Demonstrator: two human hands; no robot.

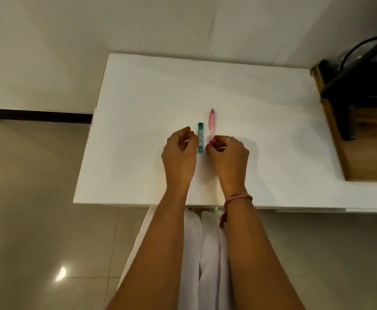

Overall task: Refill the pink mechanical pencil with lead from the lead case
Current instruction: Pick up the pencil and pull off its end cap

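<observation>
A pink mechanical pencil [212,125] lies on the white table [149,104], pointing away from me. Just left of it lies a teal lead case [200,137], parallel to the pencil. My right hand [229,156] has its fingertips closed on the near end of the pencil, which still rests on the table. My left hand [179,153] is loosely curled beside the left edge of the lead case, its thumb touching or almost touching it; I cannot tell whether it grips the case.
A wooden stand [362,139] carrying a black device with a cable [360,70] sits at the table's right end. A pale wall rises behind. Tiled floor lies to the left and below; white clothing shows under the table's near edge.
</observation>
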